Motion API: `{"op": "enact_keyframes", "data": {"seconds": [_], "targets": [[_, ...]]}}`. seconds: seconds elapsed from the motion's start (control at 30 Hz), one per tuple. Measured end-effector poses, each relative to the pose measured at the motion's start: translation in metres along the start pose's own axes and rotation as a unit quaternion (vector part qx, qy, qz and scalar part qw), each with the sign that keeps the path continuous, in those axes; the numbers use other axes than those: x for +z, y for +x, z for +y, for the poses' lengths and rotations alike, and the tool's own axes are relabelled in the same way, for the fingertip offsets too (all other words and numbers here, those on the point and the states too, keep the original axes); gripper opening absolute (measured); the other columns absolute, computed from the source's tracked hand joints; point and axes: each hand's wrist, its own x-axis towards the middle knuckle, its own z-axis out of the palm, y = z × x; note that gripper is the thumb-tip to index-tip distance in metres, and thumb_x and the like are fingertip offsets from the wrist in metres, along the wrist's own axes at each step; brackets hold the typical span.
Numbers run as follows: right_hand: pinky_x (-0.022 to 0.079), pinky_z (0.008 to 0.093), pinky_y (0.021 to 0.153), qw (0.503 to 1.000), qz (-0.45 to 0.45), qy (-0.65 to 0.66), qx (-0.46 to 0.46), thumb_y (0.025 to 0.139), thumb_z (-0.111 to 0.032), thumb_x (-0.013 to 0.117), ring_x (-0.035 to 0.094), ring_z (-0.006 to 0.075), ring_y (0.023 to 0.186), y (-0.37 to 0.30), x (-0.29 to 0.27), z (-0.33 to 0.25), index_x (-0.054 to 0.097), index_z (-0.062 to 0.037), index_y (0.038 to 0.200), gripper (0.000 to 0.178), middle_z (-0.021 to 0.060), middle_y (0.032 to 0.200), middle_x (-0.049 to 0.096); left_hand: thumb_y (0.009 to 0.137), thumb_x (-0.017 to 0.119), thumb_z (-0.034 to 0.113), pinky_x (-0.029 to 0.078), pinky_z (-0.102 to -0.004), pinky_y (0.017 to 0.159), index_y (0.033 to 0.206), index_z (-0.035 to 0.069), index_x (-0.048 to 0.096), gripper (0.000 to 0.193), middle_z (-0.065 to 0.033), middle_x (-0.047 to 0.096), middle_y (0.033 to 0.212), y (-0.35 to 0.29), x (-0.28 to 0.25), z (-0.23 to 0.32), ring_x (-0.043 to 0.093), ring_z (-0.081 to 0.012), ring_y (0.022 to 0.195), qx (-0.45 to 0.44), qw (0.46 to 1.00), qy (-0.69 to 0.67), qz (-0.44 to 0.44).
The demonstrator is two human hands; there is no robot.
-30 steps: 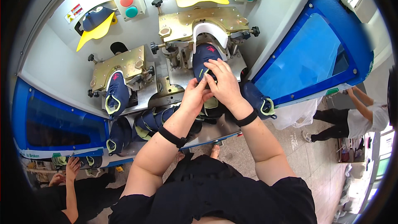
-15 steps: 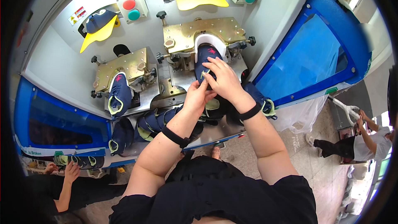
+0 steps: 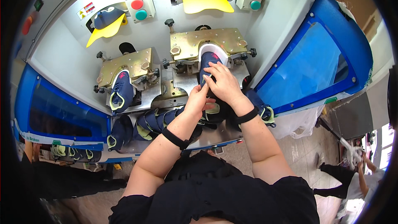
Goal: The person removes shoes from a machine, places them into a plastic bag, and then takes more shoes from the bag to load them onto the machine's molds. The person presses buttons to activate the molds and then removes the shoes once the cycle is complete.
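A navy shoe upper (image 3: 206, 60) with a red mark sits toe-inward in the white curved pad (image 3: 213, 49) of the right-hand brass-coloured clamp (image 3: 192, 39). My right hand (image 3: 226, 85) lies over its right side, fingers curled on the top and thumb toward the opening. From below, my left hand (image 3: 199, 101) grips the near end, its fingertips close to my right thumb. The hands partly hide the opening. At the left clamp (image 3: 124, 64), another navy upper (image 3: 121, 93) with light-green lining rests in the same way, untouched.
Several navy uppers (image 3: 151, 122) lie along the front ledge; one more (image 3: 262, 110) is at its right. Yellow flaps (image 3: 207, 4) hang above, beside red and green buttons (image 3: 141, 14). Blue side panels (image 3: 300, 64) flank the station. Another person (image 3: 352, 180) stands at right.
The view has shifted slightly, so the machine appears lower and further right. Both hands stay on the same upper, with my fingers drawn a little closer together near its opening.
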Motion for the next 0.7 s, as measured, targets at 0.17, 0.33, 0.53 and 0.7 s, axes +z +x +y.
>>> {"op": "enact_keyframes", "data": {"seconds": [0.17, 0.33, 0.53, 0.7], "targets": [[0.039, 0.043, 0.107, 1.0, -0.015, -0.003, 0.004, 0.09, -0.034, 0.059, 0.044, 0.0335, 0.131, -0.001, -0.001, 0.0, 0.066, -0.0142, 0.114, 0.032, 0.0097, 0.135, 0.056, 0.096, 0.053, 0.047, 0.056, -0.0337, 0.057, 0.13, 0.004, 0.041, 0.056, -0.0081, 0.047, 0.101, -0.007, 0.003, 0.0, 0.064, -0.0218, 0.074, -0.013, 1.0, 0.023, 0.015], [0.039, 0.0427, 0.107, 1.0, -0.01, -0.007, 0.002, 0.089, -0.035, 0.06, 0.045, 0.0331, 0.131, -0.004, 0.0, -0.001, 0.067, -0.0148, 0.114, 0.033, 0.0094, 0.134, 0.056, 0.096, 0.053, 0.047, 0.056, -0.0334, 0.056, 0.131, 0.005, 0.04, 0.056, -0.0075, 0.046, 0.101, -0.01, 0.003, -0.003, 0.065, -0.0217, 0.073, -0.016, 1.0, 0.024, 0.012], [0.04, 0.0423, 0.107, 1.0, -0.004, -0.009, 0.016, 0.088, -0.036, 0.061, 0.045, 0.0321, 0.131, -0.001, 0.001, -0.004, 0.067, -0.0145, 0.114, 0.034, 0.0088, 0.135, 0.056, 0.098, 0.047, 0.05, 0.055, -0.0372, 0.068, 0.128, 0.009, 0.046, 0.051, -0.014, 0.064, 0.105, -0.003, -0.007, -0.003, 0.069, -0.0272, 0.085, 0.008, 0.999, 0.017, -0.047], [0.041, 0.0446, 0.1, 0.974, 0.18, -0.097, -0.097, 0.08, -0.019, 0.068, 0.053, 0.034, 0.118, -0.035, -0.007, -0.038, 0.065, -0.0077, 0.108, 0.03, 0.0116, 0.118, 0.061, 0.098, 0.047, 0.047, 0.047, -0.0398, 0.089, 0.133, 0.004, 0.048, 0.055, -0.0152, 0.061, 0.123, -0.031, -0.067, -0.009, 0.062, -0.0267, 0.109, 0.009, 1.0, 0.003, -0.019]]}}
